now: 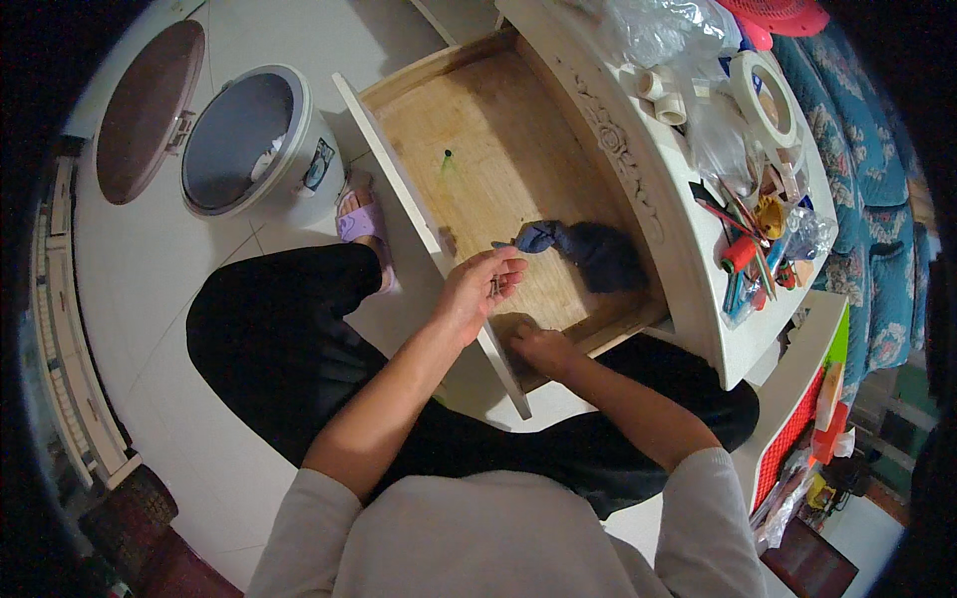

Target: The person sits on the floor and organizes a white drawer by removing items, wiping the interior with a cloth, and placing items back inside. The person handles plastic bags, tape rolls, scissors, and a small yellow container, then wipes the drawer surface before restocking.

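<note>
An open wooden drawer of a white carved cabinet lies before me. My left hand is above the drawer's front panel, palm up, its fingers curled round small metal pieces that look like screws or nails. Beyond its fingertips a dark blue cloth lies bunched on the drawer floor, with a knotted end towards the hand. My right hand reaches into the drawer's near corner, fingers down; what its fingertips touch is hidden. A small dark spot with a green streak marks the drawer bottom.
Left of the drawer stands a white bin with its brown lid swung open. The cabinet top holds tape rolls, plastic bags, a red thread spool and pens. A floral blue sofa stands behind.
</note>
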{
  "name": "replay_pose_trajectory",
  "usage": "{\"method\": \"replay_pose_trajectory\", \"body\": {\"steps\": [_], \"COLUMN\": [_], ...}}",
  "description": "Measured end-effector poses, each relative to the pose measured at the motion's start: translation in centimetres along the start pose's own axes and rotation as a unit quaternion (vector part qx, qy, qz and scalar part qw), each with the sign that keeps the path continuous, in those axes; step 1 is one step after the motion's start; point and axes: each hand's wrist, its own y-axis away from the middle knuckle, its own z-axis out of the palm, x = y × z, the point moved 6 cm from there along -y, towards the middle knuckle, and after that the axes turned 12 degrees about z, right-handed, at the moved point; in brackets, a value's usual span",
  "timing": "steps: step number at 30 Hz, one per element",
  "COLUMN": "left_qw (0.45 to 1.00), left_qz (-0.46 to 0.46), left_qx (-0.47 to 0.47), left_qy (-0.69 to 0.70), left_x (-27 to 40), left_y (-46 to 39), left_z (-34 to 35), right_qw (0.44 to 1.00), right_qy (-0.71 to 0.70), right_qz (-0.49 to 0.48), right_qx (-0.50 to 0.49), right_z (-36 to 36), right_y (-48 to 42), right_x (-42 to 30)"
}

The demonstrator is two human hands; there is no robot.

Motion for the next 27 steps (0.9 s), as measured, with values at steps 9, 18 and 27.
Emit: {"method": "replay_pose_trajectory", "body": {"steps": [9,18,27], "left_qw": [0.998,0.997,0.985], "left_qz": [0.036,0.02,0.082], "left_qx": [0.045,0.07,0.134], "left_qy": [0.018,0.029,0.068], "left_x": [0.7,0.7,1.3], "left_y": [-0.1,-0.2,-0.2], "left_z": [-0.8,-0.4,-2.1], "right_qw": [0.998,0.994,0.757], "right_qy": [0.012,0.105,-0.56], "right_qz": [0.045,-0.015,0.258], "right_qx": [-0.047,-0.033,0.217], "right_z": [1.8,2.8,-10.5], "right_y": [-0.2,-0.8,-1.4], "right_x": [1.4,2.8,6.2]}}
